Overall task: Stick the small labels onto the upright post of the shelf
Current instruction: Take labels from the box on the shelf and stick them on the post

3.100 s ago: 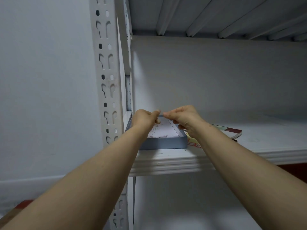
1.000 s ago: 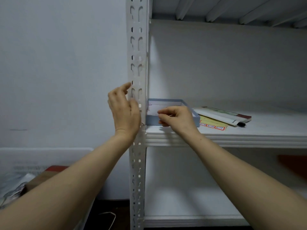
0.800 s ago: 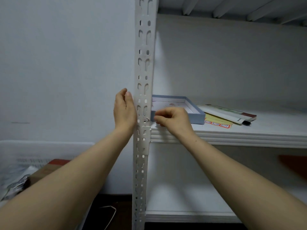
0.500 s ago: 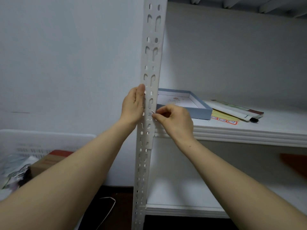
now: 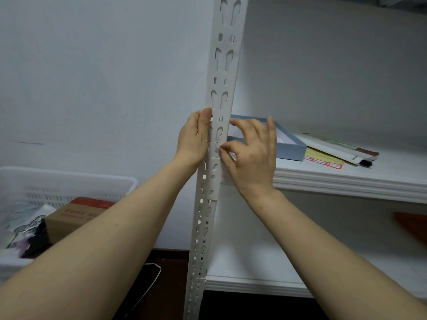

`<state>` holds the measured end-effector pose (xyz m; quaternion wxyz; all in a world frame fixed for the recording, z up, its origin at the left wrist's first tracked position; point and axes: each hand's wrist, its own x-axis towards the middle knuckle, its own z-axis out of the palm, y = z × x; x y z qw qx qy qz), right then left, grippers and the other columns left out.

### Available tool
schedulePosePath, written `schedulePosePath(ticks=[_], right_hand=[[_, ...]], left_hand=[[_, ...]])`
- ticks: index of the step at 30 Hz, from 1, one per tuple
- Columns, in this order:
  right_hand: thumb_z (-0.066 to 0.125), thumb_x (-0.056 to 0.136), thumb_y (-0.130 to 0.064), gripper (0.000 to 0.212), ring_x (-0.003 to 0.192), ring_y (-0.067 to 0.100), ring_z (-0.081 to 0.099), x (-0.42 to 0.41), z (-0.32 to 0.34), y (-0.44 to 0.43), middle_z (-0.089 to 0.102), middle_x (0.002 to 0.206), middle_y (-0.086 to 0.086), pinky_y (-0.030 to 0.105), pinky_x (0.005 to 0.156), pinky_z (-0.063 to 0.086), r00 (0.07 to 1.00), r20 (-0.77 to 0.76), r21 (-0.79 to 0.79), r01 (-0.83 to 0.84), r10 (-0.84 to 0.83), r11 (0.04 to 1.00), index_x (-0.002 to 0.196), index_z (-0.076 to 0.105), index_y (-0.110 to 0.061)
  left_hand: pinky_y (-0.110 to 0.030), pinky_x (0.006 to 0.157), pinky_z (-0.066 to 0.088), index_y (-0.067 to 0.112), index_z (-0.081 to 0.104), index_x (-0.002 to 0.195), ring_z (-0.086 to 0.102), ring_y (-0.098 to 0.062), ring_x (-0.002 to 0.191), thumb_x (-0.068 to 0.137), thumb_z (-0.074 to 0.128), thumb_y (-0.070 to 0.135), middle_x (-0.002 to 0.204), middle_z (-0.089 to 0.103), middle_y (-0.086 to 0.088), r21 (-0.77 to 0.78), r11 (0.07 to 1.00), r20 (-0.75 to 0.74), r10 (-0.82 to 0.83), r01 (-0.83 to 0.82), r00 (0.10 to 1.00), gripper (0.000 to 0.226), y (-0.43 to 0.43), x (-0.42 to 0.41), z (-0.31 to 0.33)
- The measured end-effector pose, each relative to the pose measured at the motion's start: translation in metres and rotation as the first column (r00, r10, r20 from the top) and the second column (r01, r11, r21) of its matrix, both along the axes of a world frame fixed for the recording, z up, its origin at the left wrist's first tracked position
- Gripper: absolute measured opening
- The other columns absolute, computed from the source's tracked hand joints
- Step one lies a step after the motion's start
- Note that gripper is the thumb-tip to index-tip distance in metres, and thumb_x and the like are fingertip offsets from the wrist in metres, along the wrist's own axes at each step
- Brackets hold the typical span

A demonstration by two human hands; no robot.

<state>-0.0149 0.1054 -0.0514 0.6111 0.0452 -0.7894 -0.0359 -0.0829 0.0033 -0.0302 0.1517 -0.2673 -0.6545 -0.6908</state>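
The white slotted upright post (image 5: 222,72) of the shelf runs down the middle of the view. My left hand (image 5: 195,137) lies flat against the post's left edge, fingers straight. My right hand (image 5: 250,153) is at the post's right side, its thumb and forefinger tips pressed on a tiny label (image 5: 216,150) on the post's face at shelf height; the other fingers are spread. The label is barely visible under the fingertips. Behind my right hand a shallow blue box (image 5: 288,146) with a white sheet inside sits on the shelf board (image 5: 346,181).
A folded packet with a pen (image 5: 339,151) and a yellow label sheet (image 5: 323,159) lie on the shelf right of the box. A white plastic basket (image 5: 69,183) holding a cardboard box (image 5: 76,213) stands at the lower left. A lower shelf board (image 5: 254,273) is below.
My right hand moved from the blue box to the post and now presses a small label on it. My left hand came to rest flat on the post's left edge. The view shifted left.
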Motion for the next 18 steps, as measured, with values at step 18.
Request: schedulePosePath(ticks=[18], right_hand=[[0.067,0.064,-0.026,0.013,0.120,0.024,0.032,-0.010,-0.006,-0.002,0.060,0.124,0.011,0.036,0.101,0.010,0.987,-0.024,-0.101,0.154,-0.157,0.983,0.056,0.063,-0.015]], left_hand=[[-0.002,0.058,0.039,0.013,0.056,0.104,0.050,0.003,0.068,0.101,0.036,0.038,0.078,0.054,0.011,0.013,1.000,0.017,0.006,-0.007,1.000,0.033,0.000,0.004,0.001]])
